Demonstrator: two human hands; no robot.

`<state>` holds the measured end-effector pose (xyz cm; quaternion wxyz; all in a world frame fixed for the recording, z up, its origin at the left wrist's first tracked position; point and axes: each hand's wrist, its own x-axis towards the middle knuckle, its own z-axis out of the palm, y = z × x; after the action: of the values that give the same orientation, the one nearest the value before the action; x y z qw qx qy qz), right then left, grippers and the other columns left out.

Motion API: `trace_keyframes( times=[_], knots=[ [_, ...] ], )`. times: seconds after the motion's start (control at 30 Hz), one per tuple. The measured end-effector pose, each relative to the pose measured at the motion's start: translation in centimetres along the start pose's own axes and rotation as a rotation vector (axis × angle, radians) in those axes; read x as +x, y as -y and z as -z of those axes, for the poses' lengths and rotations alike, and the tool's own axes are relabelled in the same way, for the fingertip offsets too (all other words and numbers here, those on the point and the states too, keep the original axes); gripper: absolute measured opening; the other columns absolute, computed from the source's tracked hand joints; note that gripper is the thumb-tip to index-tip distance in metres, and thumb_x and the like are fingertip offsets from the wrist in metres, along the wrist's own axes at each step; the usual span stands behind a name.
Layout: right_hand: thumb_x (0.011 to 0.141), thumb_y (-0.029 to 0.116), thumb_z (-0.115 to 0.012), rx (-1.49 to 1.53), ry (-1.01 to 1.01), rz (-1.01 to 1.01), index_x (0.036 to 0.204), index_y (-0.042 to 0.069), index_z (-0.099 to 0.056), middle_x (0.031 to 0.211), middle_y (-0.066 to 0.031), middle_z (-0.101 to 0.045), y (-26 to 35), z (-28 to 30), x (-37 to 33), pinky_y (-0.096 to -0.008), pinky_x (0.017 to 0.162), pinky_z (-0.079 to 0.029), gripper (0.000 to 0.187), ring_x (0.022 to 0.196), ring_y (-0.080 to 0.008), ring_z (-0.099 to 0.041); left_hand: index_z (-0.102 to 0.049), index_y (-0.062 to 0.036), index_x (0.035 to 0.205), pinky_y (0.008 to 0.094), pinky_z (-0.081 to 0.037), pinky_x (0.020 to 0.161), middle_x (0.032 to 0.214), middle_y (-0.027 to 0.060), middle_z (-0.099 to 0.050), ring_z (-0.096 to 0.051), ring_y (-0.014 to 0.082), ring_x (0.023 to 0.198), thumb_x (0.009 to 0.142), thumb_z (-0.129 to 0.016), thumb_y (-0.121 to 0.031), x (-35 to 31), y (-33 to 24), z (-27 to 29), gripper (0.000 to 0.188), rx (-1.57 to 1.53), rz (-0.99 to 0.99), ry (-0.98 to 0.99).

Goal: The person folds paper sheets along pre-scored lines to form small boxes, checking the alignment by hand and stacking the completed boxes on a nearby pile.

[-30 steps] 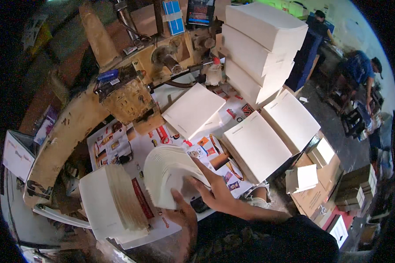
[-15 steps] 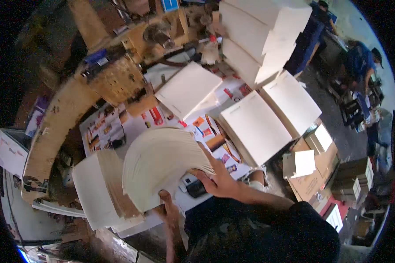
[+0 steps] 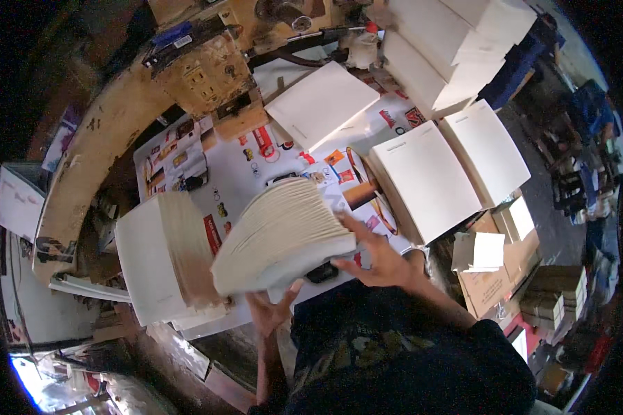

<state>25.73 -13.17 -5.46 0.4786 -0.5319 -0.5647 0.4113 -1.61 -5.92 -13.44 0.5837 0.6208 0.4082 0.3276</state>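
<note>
A thick stack of off-white paper sheets [image 3: 277, 228] is bowed between my hands, its edges spread into ridges. My right hand [image 3: 380, 259] grips the right end, thumb and fingers on either side of the edge. At the near lower edge, my left hand [image 3: 271, 312] holds the stack with its thumb toward the front; its other fingers are partly hidden beneath. A second paper stack [image 3: 144, 259] lies just left of the held one, its layered edges facing it. Partly covered by the held stack is a dark object [image 3: 323, 272].
Printed sheets [image 3: 235, 173] cover the table. Paper piles [image 3: 425, 180] stand to the right, with a taller pile [image 3: 456, 48] behind. A flat pile [image 3: 322, 104] lies at the far middle near a worn wooden block [image 3: 204, 76]. Cardboard [image 3: 488, 294] lies at the right.
The held stack has gone from a tall, rounded fan to a lower, flatter bow. My right hand's fingers have spread more, and the whole view has shifted.
</note>
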Motion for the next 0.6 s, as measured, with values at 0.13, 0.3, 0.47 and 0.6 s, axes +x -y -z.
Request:
trace_keyframes(
  times=[0.13, 0.3, 0.47, 0.6],
  knots=[
    [0.083, 0.021, -0.073, 0.000, -0.162, 0.414, 0.153, -0.001, -0.010, 0.157, -0.0234, -0.022, 1.2, 1.4, 3.5, -0.0421, 0.118, -0.017, 0.097, 0.146, -0.0334, -0.022, -0.008, -0.0038, 0.154, 0.0412, -0.042, 0.103, 0.152, 0.0220, -0.025, -0.040, 0.0282, 0.130, 0.077, -0.082, -0.015, 4.1, -2.6, -1.3, 0.108, -0.270, -0.496, -0.190],
    [0.088, 0.027, -0.066, 0.371, -0.181, 0.044, 0.150, -0.004, -0.013, 0.151, -0.0228, -0.027, 3.0, -0.4, 6.6, -0.0397, 0.115, -0.019, 0.086, 0.142, -0.0287, -0.023, -0.014, -0.0042, 0.152, 0.0415, -0.041, 0.103, 0.147, 0.0208, -0.032, -0.042, 0.0275, 0.128, 0.079, -0.082, -0.015, 8.1, -9.0, -5.5, 0.101, -0.099, -0.142, -0.527],
    [0.080, 0.016, -0.074, -0.047, -0.039, 0.366, 0.148, -0.007, -0.020, 0.145, -0.0154, -0.038, 1.8, 1.7, 3.1, -0.0382, 0.111, -0.028, 0.090, 0.134, -0.0225, -0.036, -0.011, -0.0037, 0.149, 0.0380, -0.041, 0.103, 0.140, 0.0172, -0.041, -0.048, 0.0270, 0.122, 0.075, -0.084, -0.008, 5.1, -2.2, 0.2, 0.104, -0.052, -0.491, -0.296],
    [0.071, 0.028, -0.073, 0.207, -0.399, 0.150, 0.137, 0.000, -0.033, 0.120, -0.0147, -0.047, -1.5, -1.6, 1.4, -0.0390, 0.102, -0.036, 0.082, 0.117, -0.0269, -0.047, -0.036, -0.0045, 0.142, 0.0433, -0.041, 0.103, 0.134, 0.0134, -0.050, -0.049, 0.0257, 0.122, 0.084, -0.073, -0.021, 3.7, 3.9, -1.5, 0.071, 0.130, -0.372, 0.023]
  ],
)
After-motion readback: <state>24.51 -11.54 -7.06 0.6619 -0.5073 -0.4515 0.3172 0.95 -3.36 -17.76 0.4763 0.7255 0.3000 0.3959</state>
